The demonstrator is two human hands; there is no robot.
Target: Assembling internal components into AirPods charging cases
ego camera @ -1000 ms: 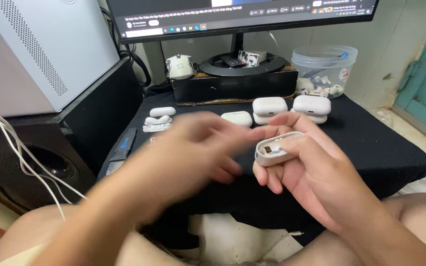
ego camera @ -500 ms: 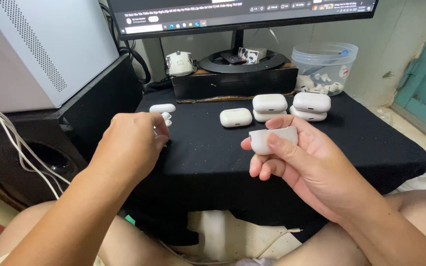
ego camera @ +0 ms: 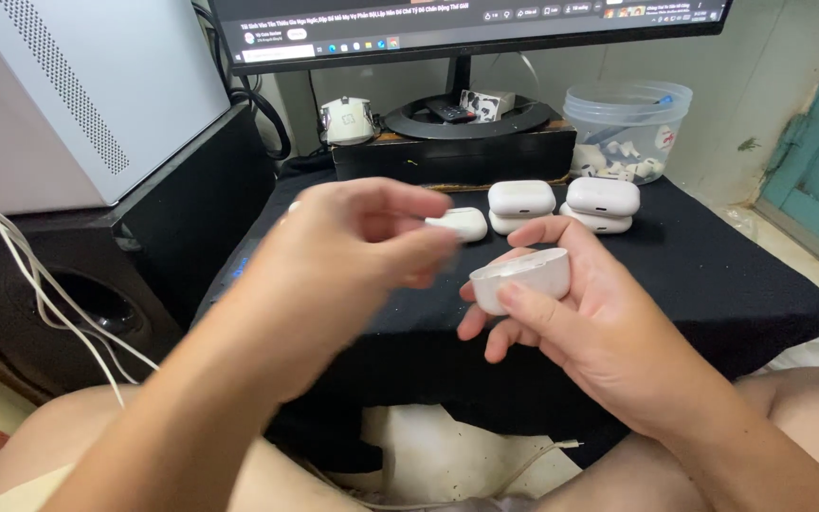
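Head view, listed near to far. Bare knees at the bottom edge, with a white cable (ego camera: 523,465) trailing across the floor between them.

Right hand (ego camera: 580,322): palm up over the near edge of the black cloth-covered table (ego camera: 732,284), fingers curled around a white earbud case (ego camera: 521,278), thumb across its front, the case lying on its side. Grip closed on the case.

Left hand (ego camera: 353,251): raised just left of the case, blurred by motion; fingertips drawn together toward the case but whether they pinch anything cannot be told.

Table items, mid-distance: one single white case (ego camera: 462,224), partly behind the left hand; to its right, a stack of two white cases (ego camera: 520,205); beside that, a second stack of two (ego camera: 602,203). All sit closed on the black cloth, well apart from the held case.

Left side: black speaker cabinet (ego camera: 78,294) with white wires (ego camera: 40,284) draped over it; a grey perforated computer tower (ego camera: 78,85) on top.

Far row: dark wooden riser (ego camera: 452,156) carrying a round monitor stand (ego camera: 466,116); a small white gadget (ego camera: 348,120) at its left end; a clear plastic tub (ego camera: 627,118) of small white parts at its right. Monitor (ego camera: 466,24) along the top edge, screen lit.
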